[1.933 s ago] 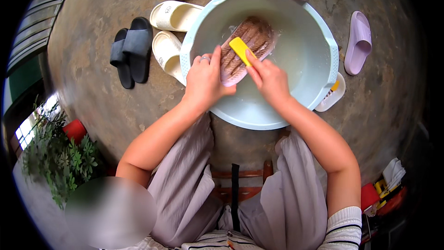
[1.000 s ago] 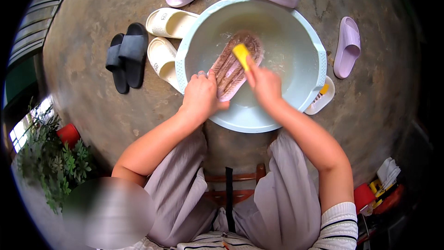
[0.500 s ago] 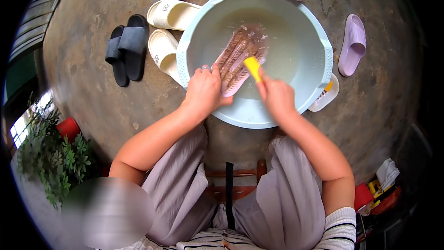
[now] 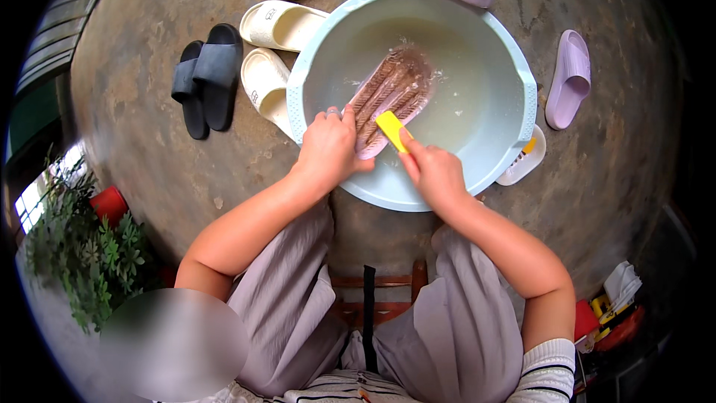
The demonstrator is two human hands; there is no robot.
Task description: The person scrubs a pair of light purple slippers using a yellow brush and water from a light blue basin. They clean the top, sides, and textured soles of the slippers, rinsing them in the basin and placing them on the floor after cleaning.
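Note:
A lilac slipper (image 4: 399,78) lies sole up in the pale blue basin (image 4: 492,89), its ridged sole coated in brown grime. Its far end reaches into the cloudy water. At the near end, my left hand (image 4: 327,143) grips the slipper by its edge, close to the basin's left rim; a ring shows on one finger. My right hand (image 4: 438,173) is closed round a yellow-handled brush (image 4: 391,130), whose head is over the near part of the sole. Its bristles are hidden from sight.
Round the basin lie cream slippers (image 4: 280,24), dark slides (image 4: 218,67) and other lilac slippers (image 4: 570,78). A white object with a yellow part (image 4: 522,164) sits against the basin's right side. Leafy plants (image 4: 97,254) stand at left; a red container (image 4: 585,319) stands at right.
The brush and my right hand have moved nearer to me and slightly left along the sole. My left hand keeps its grip on the slipper.

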